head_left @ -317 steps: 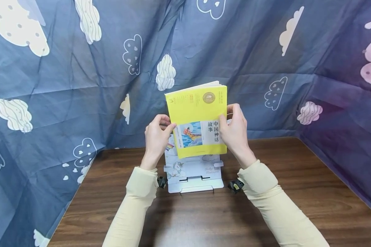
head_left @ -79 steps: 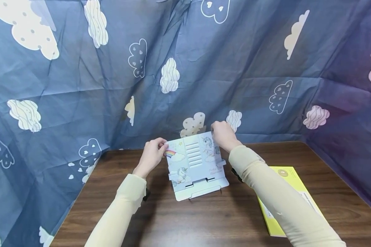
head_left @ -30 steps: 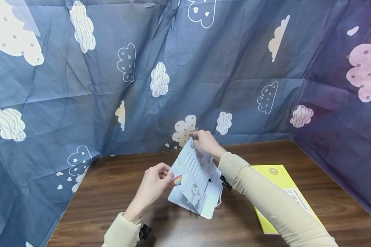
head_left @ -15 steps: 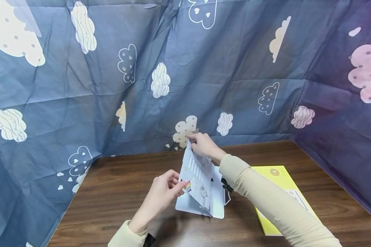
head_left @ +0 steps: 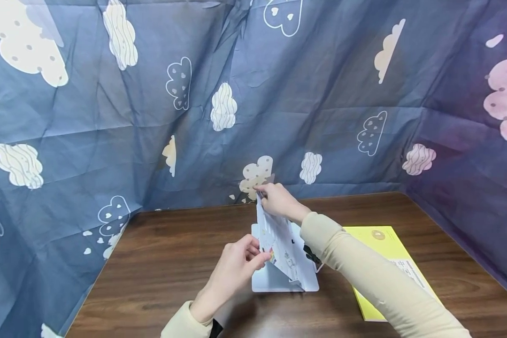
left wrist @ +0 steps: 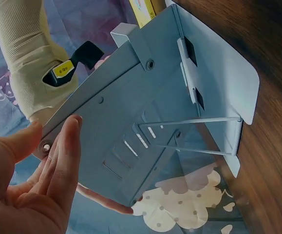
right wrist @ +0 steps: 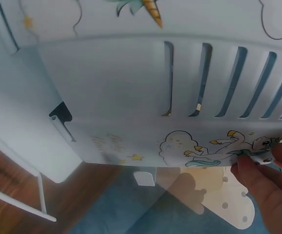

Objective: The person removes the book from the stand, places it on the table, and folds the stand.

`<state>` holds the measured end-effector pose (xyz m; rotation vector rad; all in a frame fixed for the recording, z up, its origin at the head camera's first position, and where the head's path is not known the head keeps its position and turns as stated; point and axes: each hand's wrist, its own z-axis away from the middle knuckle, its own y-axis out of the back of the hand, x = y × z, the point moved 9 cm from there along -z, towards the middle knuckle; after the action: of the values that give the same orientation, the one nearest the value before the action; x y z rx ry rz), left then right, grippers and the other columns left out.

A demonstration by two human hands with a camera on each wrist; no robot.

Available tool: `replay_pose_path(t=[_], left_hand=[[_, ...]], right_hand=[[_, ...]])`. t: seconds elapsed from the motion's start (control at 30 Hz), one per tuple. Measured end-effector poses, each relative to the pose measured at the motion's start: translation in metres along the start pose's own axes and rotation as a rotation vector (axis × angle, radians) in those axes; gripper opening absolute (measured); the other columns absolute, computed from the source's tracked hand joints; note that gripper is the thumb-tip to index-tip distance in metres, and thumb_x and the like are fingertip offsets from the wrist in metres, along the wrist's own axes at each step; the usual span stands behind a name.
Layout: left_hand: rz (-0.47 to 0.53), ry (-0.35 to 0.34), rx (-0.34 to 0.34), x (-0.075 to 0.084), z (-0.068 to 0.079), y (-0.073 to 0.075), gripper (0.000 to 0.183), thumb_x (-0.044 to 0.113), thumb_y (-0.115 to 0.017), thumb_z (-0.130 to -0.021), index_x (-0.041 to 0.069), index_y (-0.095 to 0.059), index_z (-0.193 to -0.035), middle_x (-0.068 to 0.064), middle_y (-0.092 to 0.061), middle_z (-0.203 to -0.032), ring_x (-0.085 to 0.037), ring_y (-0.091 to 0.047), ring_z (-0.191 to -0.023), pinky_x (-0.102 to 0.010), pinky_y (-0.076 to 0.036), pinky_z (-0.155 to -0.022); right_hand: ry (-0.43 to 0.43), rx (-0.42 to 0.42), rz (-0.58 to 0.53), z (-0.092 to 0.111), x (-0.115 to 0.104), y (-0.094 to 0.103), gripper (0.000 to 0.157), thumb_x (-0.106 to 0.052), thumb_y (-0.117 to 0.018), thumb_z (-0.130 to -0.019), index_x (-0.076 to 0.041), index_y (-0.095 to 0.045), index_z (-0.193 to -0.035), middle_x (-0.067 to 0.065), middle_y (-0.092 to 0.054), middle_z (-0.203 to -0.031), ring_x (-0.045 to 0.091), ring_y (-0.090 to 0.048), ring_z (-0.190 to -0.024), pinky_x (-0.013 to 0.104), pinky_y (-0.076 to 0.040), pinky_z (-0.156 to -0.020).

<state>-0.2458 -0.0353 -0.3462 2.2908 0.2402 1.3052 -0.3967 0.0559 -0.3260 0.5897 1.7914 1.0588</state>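
Dark wooden surface (head_left: pixel 169 267) spans the scene. Fingers of the left hand (head_left: pixel 235 264) pinch the near edge of the white stand (head_left: pixel 279 236), mid-surface; the right hand (head_left: pixel 281 202) pinches its far top. Swung further edge-on since a moment ago, printed front rightward, it seems mid-turn. Further right lies a yellow book (head_left: pixel 393 249).

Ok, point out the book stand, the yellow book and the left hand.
Book stand (head_left: pixel 279 241), head view: raised panel.
Yellow book (head_left: pixel 383 248), head view: cover, upper part.
Left hand (head_left: pixel 235 264), head view: middle of the hand.
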Motion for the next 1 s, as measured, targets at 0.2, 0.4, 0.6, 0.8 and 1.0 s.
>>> replay_pose_path(t=[0.2,0.4,0.6,0.8,1.0], left_hand=[[0.046,0.027,-0.036,0.001,-0.004,-0.012,0.02,0.015,-0.077,-0.086,0.01,-0.057,-0.083,0.002,-0.067,-0.066,-0.005,-0.064,-0.056,-0.022,-0.052,-0.056],[0.091,0.077,-0.047,-0.001,-0.007,-0.023,0.021,0.017,-0.077,-0.085,0.01,-0.058,-0.082,-0.001,-0.069,-0.067,-0.012,-0.067,-0.056,-0.023,-0.053,-0.056],[0.118,0.088,-0.038,-0.004,-0.007,-0.028,0.023,0.023,-0.077,-0.085,0.011,-0.058,-0.081,0.006,-0.068,-0.066,-0.011,-0.067,-0.056,-0.023,-0.054,-0.056],[0.165,0.093,-0.111,-0.019,-0.007,-0.031,0.021,0.025,-0.075,-0.087,0.01,-0.061,-0.084,-0.002,-0.07,-0.071,-0.02,-0.07,-0.062,-0.026,-0.055,-0.061],[0.016,0.114,-0.234,-0.043,-0.003,-0.032,0.019,0.027,-0.075,-0.088,0.011,-0.065,-0.092,0.007,-0.07,-0.08,-0.006,-0.066,-0.071,-0.024,-0.051,-0.068]], right_hand=[[0.03,-0.021,0.015,0.0,-0.003,0.0,0.055,0.004,-0.051,-0.086,-0.009,-0.055,-0.139,0.014,-0.062,-0.077,0.012,-0.034,-0.047,0.026,-0.034,-0.048],[0.052,0.006,0.017,0.004,-0.004,-0.001,0.057,0.007,-0.05,-0.084,-0.009,-0.056,-0.138,0.017,-0.066,-0.118,0.02,-0.051,-0.063,0.031,-0.044,-0.064],[0.063,0.007,-0.001,0.009,-0.001,-0.003,0.055,0.004,-0.049,-0.088,-0.008,-0.051,-0.142,0.016,-0.061,-0.129,0.022,-0.058,-0.08,0.034,-0.046,-0.072],[0.086,-0.028,-0.046,0.02,0.011,-0.004,0.048,-0.002,-0.05,-0.092,-0.005,-0.054,-0.139,0.012,-0.067,-0.115,0.021,-0.057,-0.075,0.033,-0.045,-0.068],[0.115,-0.069,-0.158,0.041,0.025,-0.007,0.041,-0.005,-0.053,-0.095,-0.001,-0.056,-0.136,0.014,-0.065,-0.122,0.019,-0.066,-0.098,0.031,-0.052,-0.074]])
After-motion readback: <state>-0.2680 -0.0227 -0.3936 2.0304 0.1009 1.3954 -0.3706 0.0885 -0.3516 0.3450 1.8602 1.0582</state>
